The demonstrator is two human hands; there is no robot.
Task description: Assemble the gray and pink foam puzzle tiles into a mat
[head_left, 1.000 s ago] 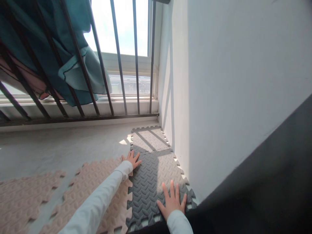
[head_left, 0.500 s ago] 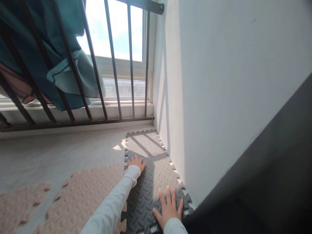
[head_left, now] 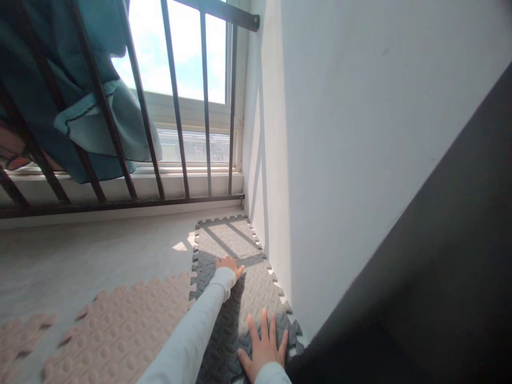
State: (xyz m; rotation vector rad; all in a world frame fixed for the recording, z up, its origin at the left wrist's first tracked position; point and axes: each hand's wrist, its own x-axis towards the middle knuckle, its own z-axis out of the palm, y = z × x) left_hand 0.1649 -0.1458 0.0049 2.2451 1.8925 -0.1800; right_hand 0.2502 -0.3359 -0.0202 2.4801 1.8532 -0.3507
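Two grey foam floor mats with jigsaw edges lie along the wall. The far mat meets the near mat at a seam. My left hand is on the near mat just short of that seam, palm down; its fingertips are partly hidden, and the thumb points right. My right hand lies flat with fingers spread on the near end of the same mat. Neither hand grips anything. My left forearm hides part of the near mat's left edge.
A white wall rises close on the right. Pinkish foam mats lie on the grey floor to the left. Dark railing bars stand before a window, with teal cloth hanging behind them. Deep shadow fills the lower right.
The view has shifted slightly right, so everything sits further left. My left hand has moved right along the seam, from the mat's left edge toward its middle. My right hand stays on the mat.
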